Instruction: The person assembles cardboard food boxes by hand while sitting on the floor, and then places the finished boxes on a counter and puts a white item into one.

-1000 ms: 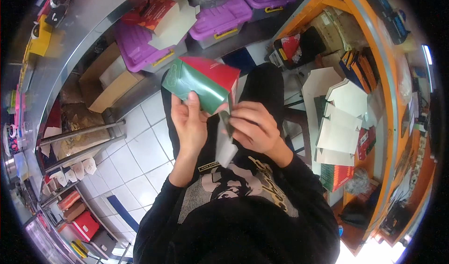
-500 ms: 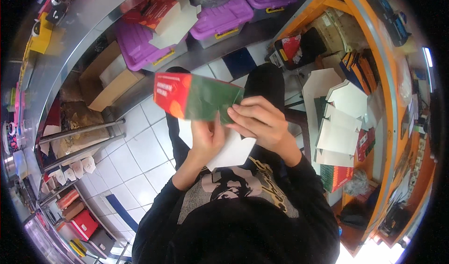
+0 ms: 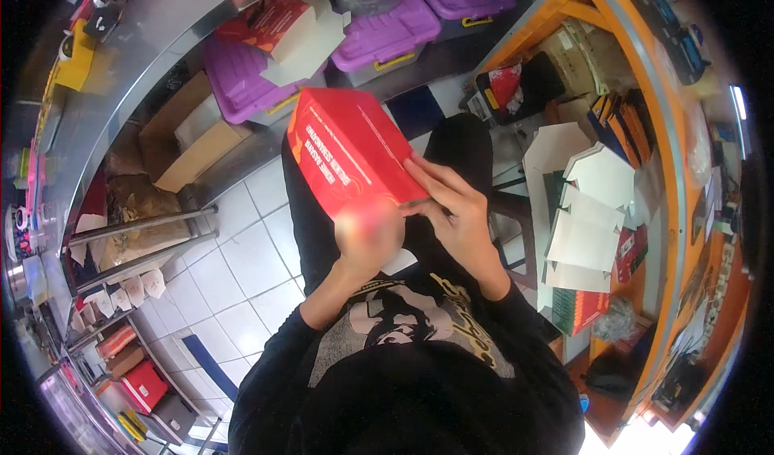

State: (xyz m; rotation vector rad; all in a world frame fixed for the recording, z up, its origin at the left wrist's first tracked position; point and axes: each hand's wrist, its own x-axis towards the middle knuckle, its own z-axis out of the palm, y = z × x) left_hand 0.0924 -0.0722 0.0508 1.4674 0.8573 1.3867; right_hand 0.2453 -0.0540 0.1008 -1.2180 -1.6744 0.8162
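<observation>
A red cardboard box (image 3: 355, 144) with pale printing is tilted above my lap, two of its red faces showing. My left hand (image 3: 367, 241) is at its near lower corner and grips it there; a blur covers most of those fingers. On the near right edge, my right hand (image 3: 455, 213) pinches the box, with fingers along the upper face and the thumb side tucked beneath. A small white piece (image 3: 401, 261) shows below the hands, at my lap; whether it belongs to the box cannot be made out.
White unfolded cartons (image 3: 584, 221) are piled on my right, with a stack of red and green cartons (image 3: 582, 308) below them. Purple-lidded bins (image 3: 387, 35) line the far side, with flat red cartons (image 3: 278, 23) on one. An open brown box (image 3: 197, 144) stands at left.
The box has turned from showing a green side with a red end to showing red faces, and tips up farther away. The white flap below has mostly gone from view.
</observation>
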